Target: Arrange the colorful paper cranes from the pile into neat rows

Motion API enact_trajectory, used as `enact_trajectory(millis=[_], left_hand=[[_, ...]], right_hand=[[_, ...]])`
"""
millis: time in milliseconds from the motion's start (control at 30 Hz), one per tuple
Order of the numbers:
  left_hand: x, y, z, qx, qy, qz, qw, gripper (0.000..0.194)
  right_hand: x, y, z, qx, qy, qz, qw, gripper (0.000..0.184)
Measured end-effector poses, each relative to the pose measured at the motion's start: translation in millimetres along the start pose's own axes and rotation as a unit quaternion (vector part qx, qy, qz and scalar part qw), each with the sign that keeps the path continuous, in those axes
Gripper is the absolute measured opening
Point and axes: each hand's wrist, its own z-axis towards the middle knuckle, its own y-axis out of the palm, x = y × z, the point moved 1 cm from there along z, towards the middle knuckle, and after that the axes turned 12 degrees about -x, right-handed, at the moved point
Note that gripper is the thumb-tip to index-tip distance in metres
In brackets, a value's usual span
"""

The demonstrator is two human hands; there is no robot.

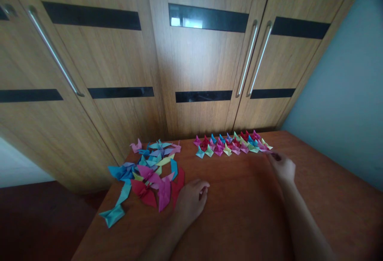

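Note:
Several folded-paper origami pieces [220, 149] in pink, red, blue, green and yellow stand in close rows toward the table's back edge. At the right end of the front row, my right hand [283, 168] pinches the edge of a pink origami piece [263, 147]; the fingertips partly hide the contact. My left hand [191, 199] rests lower on the table with its fingers curled in, and nothing shows in them. Just left of it lies a loose heap of paper cranes [146, 173], with a red one [178, 183] closest to the hand.
A brown wooden table [239, 209] carries everything. Behind its back edge rise wooden cabinet doors [200, 61] with long metal handles [247, 59]. A pale blue wall [344, 105] borders the right side. One teal folded piece [113, 215] lies close to the table's left edge.

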Motion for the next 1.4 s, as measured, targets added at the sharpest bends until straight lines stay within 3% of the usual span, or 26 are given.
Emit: enact_trajectory(millis=[133, 233, 600, 1400], left_hand=[[-1, 1.6, 0, -0.001, -0.004, 0.007, 1.000, 0.024], [-3, 2.4, 0, -0.003, -0.001, 0.011, 1.000, 0.024], [0, -1.2, 1, -0.021, 0.004, 0.009, 1.000, 0.024], [0, -0.2, 1, -0.017, 0.002, 0.017, 1.000, 0.024]], right_hand=[[16, 2, 4, 0.006, 0.104, -0.093, 0.990, 0.043], [18, 7, 3, -0.017, 0.142, -0.133, 0.981, 0.046], [15, 16, 10, -0.089, 0.135, -0.196, 0.967, 0.051], [12, 15, 5, -0.101, 0.103, -0.191, 0.971, 0.044]])
